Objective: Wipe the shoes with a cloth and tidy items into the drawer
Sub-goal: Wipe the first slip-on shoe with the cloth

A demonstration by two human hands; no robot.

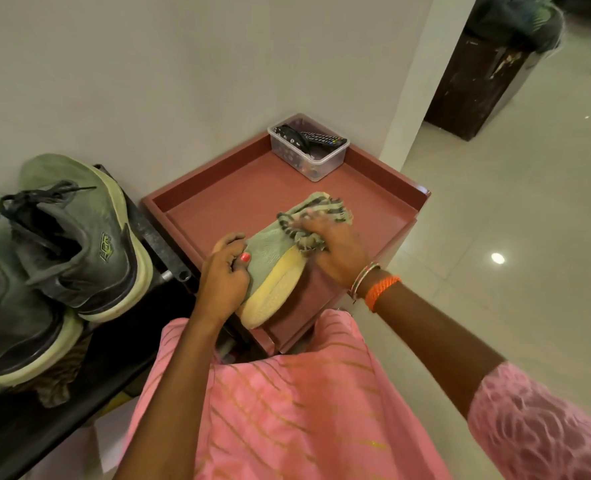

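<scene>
- Parked on the black rack [62, 403] at far left: two dark shoes [76, 244], not yet in hand
- Left hand [223, 275] curled round the green shoe [270, 271] over the near edge of the pink cabinet top [238, 188]; wiping step
- Right hand [335, 251] clenched on the striped cloth [316, 209], rubbing the toe; next, turning the shoe
- Clear box [309, 147] in the far corner; open room between

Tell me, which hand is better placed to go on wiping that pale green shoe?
The right hand: it grips the striped green cloth against the pale green, yellow-soled shoe. The left hand holds the shoe steady at its heel end.
</scene>
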